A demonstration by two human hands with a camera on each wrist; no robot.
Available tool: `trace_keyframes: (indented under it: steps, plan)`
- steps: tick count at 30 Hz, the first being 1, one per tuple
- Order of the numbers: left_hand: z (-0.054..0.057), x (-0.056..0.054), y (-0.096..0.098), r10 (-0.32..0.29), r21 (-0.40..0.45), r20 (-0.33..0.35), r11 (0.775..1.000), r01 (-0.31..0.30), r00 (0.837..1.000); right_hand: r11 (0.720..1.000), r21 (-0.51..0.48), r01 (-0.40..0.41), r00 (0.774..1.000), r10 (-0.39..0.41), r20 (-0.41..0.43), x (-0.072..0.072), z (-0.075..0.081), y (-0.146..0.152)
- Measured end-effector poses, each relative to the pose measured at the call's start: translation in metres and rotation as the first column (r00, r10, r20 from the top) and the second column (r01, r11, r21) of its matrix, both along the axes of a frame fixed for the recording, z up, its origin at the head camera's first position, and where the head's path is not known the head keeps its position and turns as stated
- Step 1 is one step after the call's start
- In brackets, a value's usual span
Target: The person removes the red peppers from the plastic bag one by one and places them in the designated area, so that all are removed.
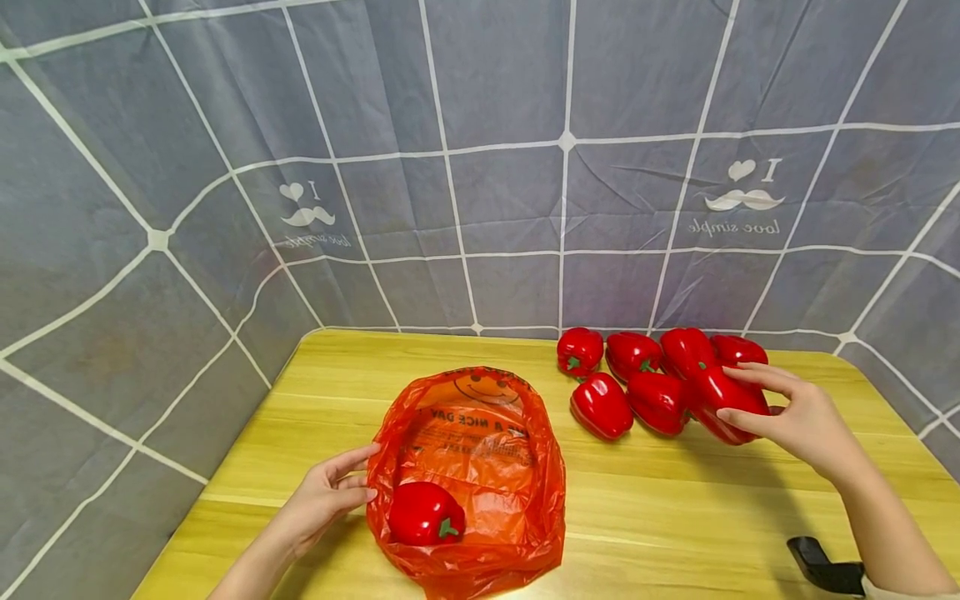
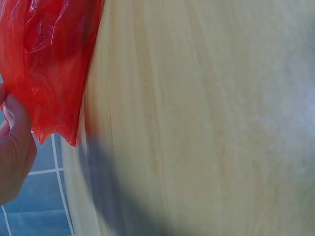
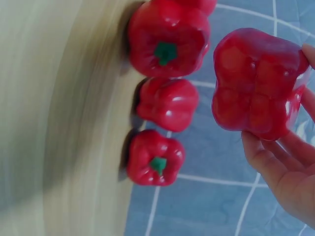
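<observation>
An orange-red plastic bag (image 1: 543, 500) stands on the table with its mouth spread, and one red bell pepper (image 1: 423, 512) with a green stem lies inside it. My left hand (image 1: 322, 500) holds the bag's left rim between thumb and fingers; in the left wrist view its fingertips are partly out of frame at the bag's edge. On the right, my right hand (image 1: 798, 417) grips another red bell pepper (image 1: 723, 404), thumb on the near side and fingers on the far side. The right wrist view shows this held pepper (image 3: 258, 83) lifted, its lobed end facing the camera.
Several more red bell peppers (image 1: 602, 407) lie grouped at the back right of the yellow wood-grain table (image 1: 645, 517). A grey cloth with white grid lines (image 1: 510, 208) hangs behind and at the sides. A black strap piece (image 1: 821, 567) sits by the right wrist.
</observation>
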State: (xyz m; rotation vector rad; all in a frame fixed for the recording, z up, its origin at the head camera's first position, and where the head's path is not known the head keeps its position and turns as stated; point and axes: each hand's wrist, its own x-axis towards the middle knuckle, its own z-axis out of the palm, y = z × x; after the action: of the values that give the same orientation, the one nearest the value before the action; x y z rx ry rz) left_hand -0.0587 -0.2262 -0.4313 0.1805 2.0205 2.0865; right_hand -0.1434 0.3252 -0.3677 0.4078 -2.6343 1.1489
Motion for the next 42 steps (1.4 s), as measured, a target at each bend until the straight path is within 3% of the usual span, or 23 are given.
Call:
trace_keyframes:
  steps: [14, 22, 28, 42]
  plan:
    - [0.0, 0.0, 0.0, -0.005, 0.011, 0.001, 1.0, 0.005, 1.0, 0.996, 0.033, 0.085, 0.996, -0.085, -0.011, -0.006, -0.014, 0.022]
    - [0.002, 0.001, 0.0, 0.022, -0.012, 0.02, 1.0, -0.022, 1.0, 0.994, 0.024, 0.107, 0.994, -0.106, -0.04, -0.01, -0.031, 0.028]
    - [0.002, 0.001, 0.0, 0.029, -0.017, 0.027, 0.999, -0.028, 0.999, 0.995, 0.0, 0.105, 0.994, -0.105, 0.008, -0.014, -0.041, 0.03]
    - [0.002, 0.001, 0.001, 0.033, -0.017, 0.029, 0.999, -0.032, 0.999, 0.99, 0.051, 0.128, 0.989, -0.132, 0.072, -0.022, -0.054, 0.028]
